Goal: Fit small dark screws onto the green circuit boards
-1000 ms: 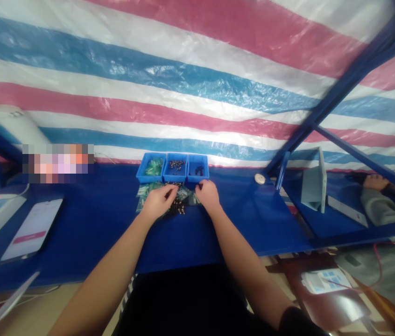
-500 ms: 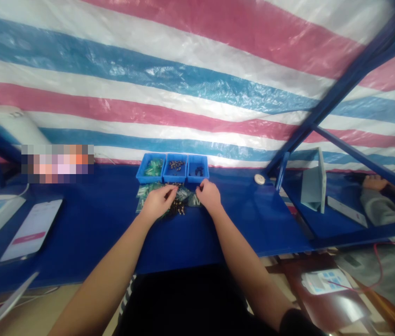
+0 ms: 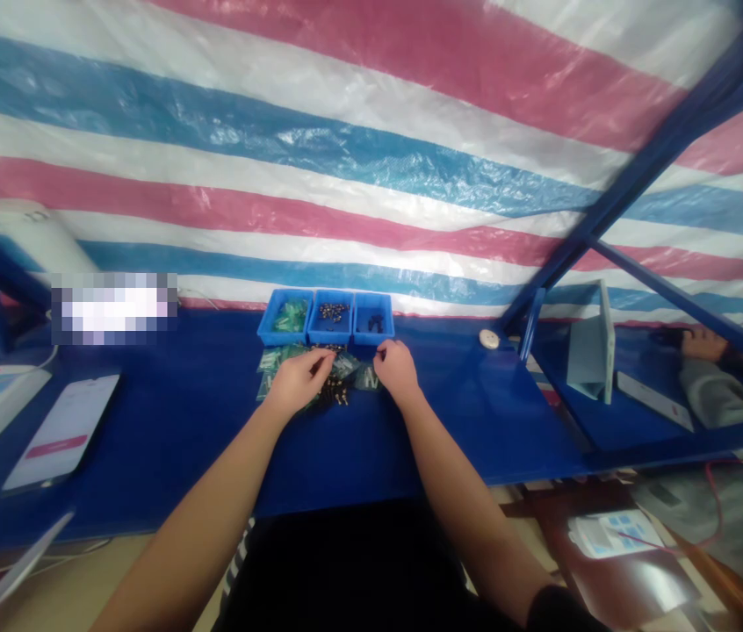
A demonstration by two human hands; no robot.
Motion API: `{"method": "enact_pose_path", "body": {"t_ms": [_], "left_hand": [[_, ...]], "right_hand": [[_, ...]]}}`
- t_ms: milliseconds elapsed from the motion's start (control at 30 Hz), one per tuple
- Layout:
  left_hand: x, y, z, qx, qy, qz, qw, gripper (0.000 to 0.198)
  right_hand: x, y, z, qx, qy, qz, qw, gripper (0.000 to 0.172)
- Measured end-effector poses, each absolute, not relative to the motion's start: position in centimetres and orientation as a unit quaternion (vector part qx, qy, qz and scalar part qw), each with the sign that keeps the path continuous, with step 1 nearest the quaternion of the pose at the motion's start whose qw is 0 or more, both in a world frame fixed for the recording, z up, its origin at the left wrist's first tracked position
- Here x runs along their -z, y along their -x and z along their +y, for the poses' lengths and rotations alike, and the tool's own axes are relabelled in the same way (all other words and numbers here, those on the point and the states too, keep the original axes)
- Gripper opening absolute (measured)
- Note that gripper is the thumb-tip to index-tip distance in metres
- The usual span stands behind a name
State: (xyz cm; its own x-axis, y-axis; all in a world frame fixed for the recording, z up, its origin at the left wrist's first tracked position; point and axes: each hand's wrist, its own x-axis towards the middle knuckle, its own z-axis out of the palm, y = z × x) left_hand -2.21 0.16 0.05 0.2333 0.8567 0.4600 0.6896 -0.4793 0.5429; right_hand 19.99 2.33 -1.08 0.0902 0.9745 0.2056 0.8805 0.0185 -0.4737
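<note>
My left hand [image 3: 296,382] is closed in a pinch over a pile of small green-tinted clear packets [image 3: 270,360] on the table. What its fingertips hold, if anything, is too small to make out. Small black parts with brass-coloured tips [image 3: 337,393] lie just beside it. To the right, my right hand [image 3: 399,372] is also pinched, its fingertips hidden or too blurred to show what is in them. Near it lies a clear packet with small light pieces [image 3: 366,378].
Behind the hands stand a blue bin of green pieces [image 3: 281,339], a blue bin of brass-and-black parts [image 3: 329,337] and a blue bin of dark parts [image 3: 373,338]. A phone [image 3: 61,432] lies left, a round pale object [image 3: 488,339] right. Another person's hand [image 3: 704,344] is far right.
My right hand has shifted slightly to the right, away from the packets. My left hand keeps its pinch in nearly the same place.
</note>
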Motion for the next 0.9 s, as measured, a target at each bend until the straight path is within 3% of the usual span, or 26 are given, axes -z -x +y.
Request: {"method": "enact_pose_path", "body": {"t_ms": [167, 400, 667, 900], "left_hand": [[0.0, 2.2, 0.2, -0.376, -0.773, 0.499, 0.109, 0.034], [-0.3, 2.6, 0.4, -0.415, -0.711, 0.566, 0.033, 0.031], [-0.2, 3.3, 1.3, -0.430, -0.643, 0.626, -0.100, 0.023], [1.5, 4.4, 2.4, -0.384, -0.661, 0.641, -0.072, 0.035]], "right_hand": [[1.4, -20.3, 2.7, -0.116, 0.679, -0.677, 0.260, 0.022], [-0.3, -20.2, 2.0, -0.135, 0.560, -0.704, 0.416, 0.024], [0.4, -20.4, 3.0, -0.076, 0.622, -0.612, 0.483, 0.026], [1.8, -21.0, 4.1, -0.212, 0.611, -0.579, 0.497, 0.025]]}}
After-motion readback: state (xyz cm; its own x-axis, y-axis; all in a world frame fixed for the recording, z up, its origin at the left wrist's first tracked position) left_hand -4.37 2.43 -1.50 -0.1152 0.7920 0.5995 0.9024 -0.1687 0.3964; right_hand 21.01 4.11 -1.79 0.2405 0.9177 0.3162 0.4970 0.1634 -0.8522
